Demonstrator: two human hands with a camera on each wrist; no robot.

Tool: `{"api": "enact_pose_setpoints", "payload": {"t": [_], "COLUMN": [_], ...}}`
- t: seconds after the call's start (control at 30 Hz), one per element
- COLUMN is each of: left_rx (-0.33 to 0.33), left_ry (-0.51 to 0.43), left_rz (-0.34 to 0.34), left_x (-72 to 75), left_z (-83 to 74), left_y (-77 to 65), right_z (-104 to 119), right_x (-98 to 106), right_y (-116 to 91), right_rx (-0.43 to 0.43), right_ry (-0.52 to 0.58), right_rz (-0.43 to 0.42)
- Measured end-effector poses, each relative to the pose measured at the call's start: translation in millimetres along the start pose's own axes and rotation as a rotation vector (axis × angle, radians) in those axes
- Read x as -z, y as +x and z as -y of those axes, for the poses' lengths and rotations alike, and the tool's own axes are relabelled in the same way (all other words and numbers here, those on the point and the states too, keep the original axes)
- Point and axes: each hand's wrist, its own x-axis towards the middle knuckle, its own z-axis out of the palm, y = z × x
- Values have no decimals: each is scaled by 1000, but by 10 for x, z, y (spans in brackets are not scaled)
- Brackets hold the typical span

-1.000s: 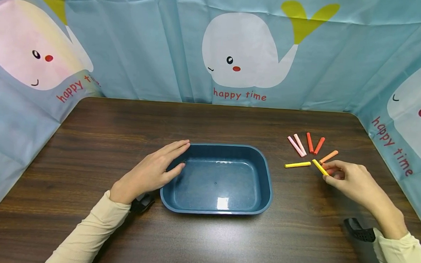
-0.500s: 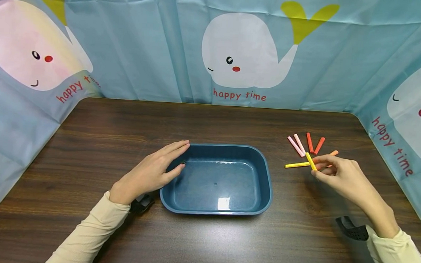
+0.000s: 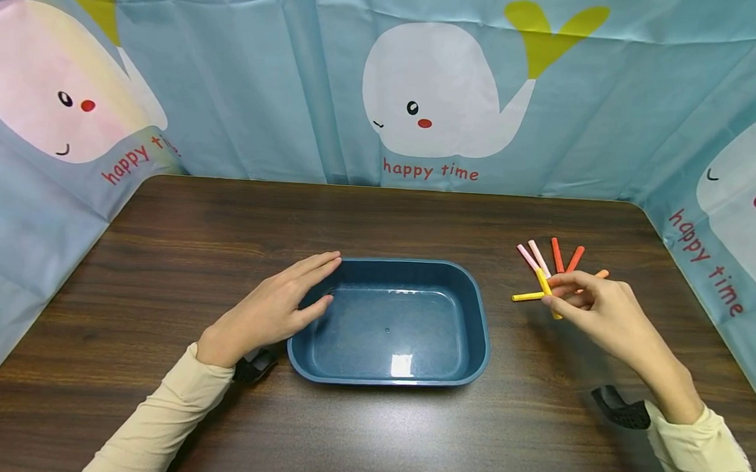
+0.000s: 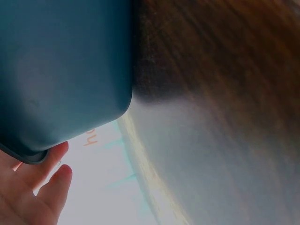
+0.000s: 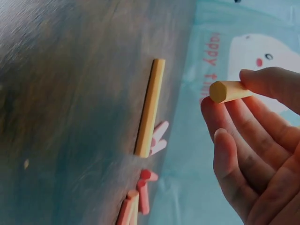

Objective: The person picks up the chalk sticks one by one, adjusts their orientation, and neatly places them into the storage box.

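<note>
My left hand [image 3: 274,307] rests on the left end of a blue plastic basin [image 3: 389,322], fingers extended along the rim and thumb over the inside. In the left wrist view its fingertips [image 4: 58,152] lie at the basin's rim corner. Raised above the table, my right hand [image 3: 601,308] pinches a yellow chalk stick [image 5: 229,91] between thumb and fingers. Beneath it lies a second yellow chalk stick [image 5: 151,108], partly covered in the head view by the held one. Two pink sticks [image 3: 539,259], two red sticks [image 3: 557,254] and orange ones [image 5: 125,211] lie close by.
The dark wood-grain table [image 3: 225,214] carries the basin at its middle and the sticks to the right. A light blue curtain [image 3: 264,80] with whale prints hangs behind and along both sides. Black wrist straps [image 3: 622,409] show at both sleeves.
My right hand has moved left with the yellow chalk stick, from beside the orange sticks to over the other yellow one. The left hand and the basin stay put.
</note>
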Motion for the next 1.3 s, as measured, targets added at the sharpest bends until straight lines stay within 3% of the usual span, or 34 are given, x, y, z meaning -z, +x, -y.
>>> {"api": "enact_pose_setpoints", "payload": {"t": [0.5,1.0,1.3], "left_rx": [2,1,3], "left_ry": [3,-2,1], "left_rz": [11,10,7], "left_x": [1,5,6], "left_z": [-1,-11,-3], "left_y": [-5,3,-3], "right_z": [373,660,831], "right_x": [-51,-66,-126], "right_y": [113,215,297], "right_rx": [-25,-51,6], "right_ry": [130,243,276], "right_rz": [-4,92,107]}}
